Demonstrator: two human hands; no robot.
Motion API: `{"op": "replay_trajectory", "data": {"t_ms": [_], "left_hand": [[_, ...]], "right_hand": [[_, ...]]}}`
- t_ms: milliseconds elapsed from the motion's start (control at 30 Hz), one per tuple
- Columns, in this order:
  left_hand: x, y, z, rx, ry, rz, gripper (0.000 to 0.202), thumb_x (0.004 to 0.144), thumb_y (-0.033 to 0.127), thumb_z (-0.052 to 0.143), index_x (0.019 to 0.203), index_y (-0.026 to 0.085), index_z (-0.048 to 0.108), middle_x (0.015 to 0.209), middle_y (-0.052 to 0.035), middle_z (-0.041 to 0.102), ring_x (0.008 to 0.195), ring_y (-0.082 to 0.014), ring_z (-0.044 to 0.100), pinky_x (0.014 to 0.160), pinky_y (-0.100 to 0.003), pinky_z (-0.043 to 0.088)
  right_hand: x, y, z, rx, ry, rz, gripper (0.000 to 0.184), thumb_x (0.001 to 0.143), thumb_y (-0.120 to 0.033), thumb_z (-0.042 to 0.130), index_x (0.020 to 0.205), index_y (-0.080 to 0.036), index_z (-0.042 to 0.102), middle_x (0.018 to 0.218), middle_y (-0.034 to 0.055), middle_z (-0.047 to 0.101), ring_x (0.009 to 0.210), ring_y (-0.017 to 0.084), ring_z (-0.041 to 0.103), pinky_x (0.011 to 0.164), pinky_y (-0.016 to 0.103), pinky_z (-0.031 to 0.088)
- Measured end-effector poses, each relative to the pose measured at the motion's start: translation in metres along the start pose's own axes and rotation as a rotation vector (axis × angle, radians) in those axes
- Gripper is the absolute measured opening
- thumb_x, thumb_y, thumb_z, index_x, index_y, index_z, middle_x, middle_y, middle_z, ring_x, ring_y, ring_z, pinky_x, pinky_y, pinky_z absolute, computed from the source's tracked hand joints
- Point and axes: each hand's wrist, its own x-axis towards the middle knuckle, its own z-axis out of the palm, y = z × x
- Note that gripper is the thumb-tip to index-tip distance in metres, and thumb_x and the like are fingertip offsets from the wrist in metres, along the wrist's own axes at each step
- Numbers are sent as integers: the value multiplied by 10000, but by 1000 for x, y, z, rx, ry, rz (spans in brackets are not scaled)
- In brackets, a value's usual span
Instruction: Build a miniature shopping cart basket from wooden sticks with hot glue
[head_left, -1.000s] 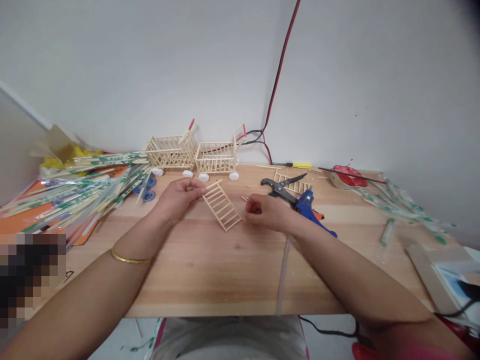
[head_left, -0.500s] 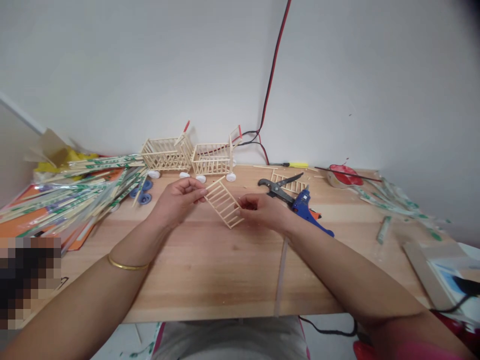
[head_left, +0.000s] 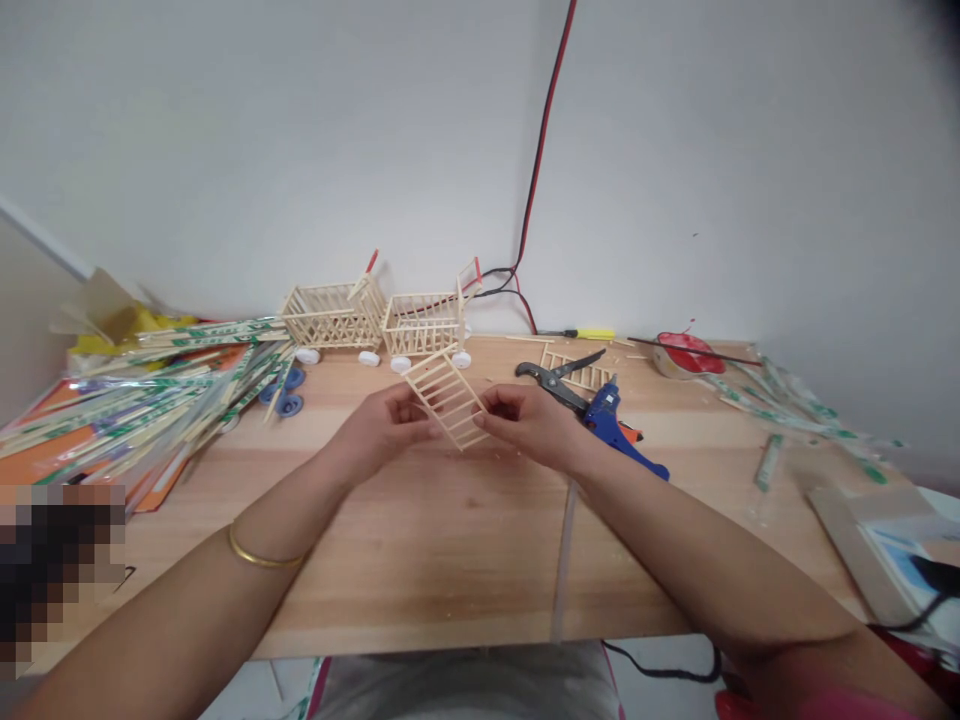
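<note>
A small ladder-like wooden stick panel [head_left: 446, 397] is held up over the middle of the wooden table [head_left: 420, 540]. My left hand [head_left: 386, 430] grips its lower left edge with curled fingers. My right hand [head_left: 525, 420] pinches its right edge. Behind the panel stand two small stick carts with white wheels [head_left: 334, 318] [head_left: 424, 325].
A blue glue gun [head_left: 611, 420] and black pliers [head_left: 555, 375] lie right of my hands, near another stick panel [head_left: 577, 370]. A pile of wrapped chopsticks [head_left: 150, 390] fills the left side. Red tape roll [head_left: 686, 352], a yellow-handled screwdriver [head_left: 592, 332], wrappers and a red-black cable are at the back right.
My right hand closed in and took hold of the panel. Both hands lifted it off the table, and my left hand shifted from its top corner to its lower edge.
</note>
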Motion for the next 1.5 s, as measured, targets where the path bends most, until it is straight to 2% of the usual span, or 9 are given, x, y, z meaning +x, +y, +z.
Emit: {"op": "replay_trajectory", "data": {"t_ms": [67,133,233,333,533,1033,1300,1500], "left_hand": [[-4,-2,10,51,-42,-34,382,632,302,755,983,173,679,939,-55,695,853,-201,629,759,-304,476],[-6,-4,16,133,24,15,268,688,327,717,908,174,705,876,-35,694,817,-180,618,736,-277,459],[-8,-6,19,262,157,71,173,724,333,687,750,162,698,676,8,635,640,-126,550,618,-233,411],[-7,-5,18,314,193,81,209,732,339,672,633,158,641,565,35,549,539,-99,467,535,-218,351],[-8,-1,22,358,223,60,245,734,335,651,573,164,582,507,42,485,491,-93,420,493,-218,314],[-6,-3,23,314,241,3,261,723,339,661,562,156,568,503,38,494,493,-90,429,486,-213,308],[-4,-3,24,298,221,-28,183,709,326,653,644,159,618,533,31,539,497,-104,462,498,-223,335],[-4,-5,24,283,229,-40,171,698,295,660,613,156,610,531,32,540,498,-101,464,503,-223,337]], "right_hand": [[-1,-1,1,-22,25,-60,183,795,-310,587,830,-138,641,693,-12,527,615,93,432,547,214,328],[-3,-3,3,-38,54,-116,169,806,-293,583,849,-141,643,710,-7,541,620,93,430,554,214,331],[-5,-8,7,-67,92,-176,148,817,-264,574,875,-148,646,743,3,572,643,98,448,582,217,351],[-6,-12,10,-102,128,-176,133,816,-250,578,876,-156,650,737,5,588,645,102,463,592,221,362],[-6,-13,14,-104,167,-179,136,821,-251,573,884,-168,660,740,6,614,640,103,474,579,221,362],[-3,-14,14,-125,185,-130,132,801,-256,590,826,-156,674,736,19,651,645,115,517,585,230,385],[-1,-15,13,-203,214,-125,127,795,-234,582,823,-152,674,718,18,646,630,113,517,575,224,378],[-1,-14,12,-151,193,-118,141,800,-244,578,818,-142,672,730,27,647,643,117,519,587,230,383]]}}
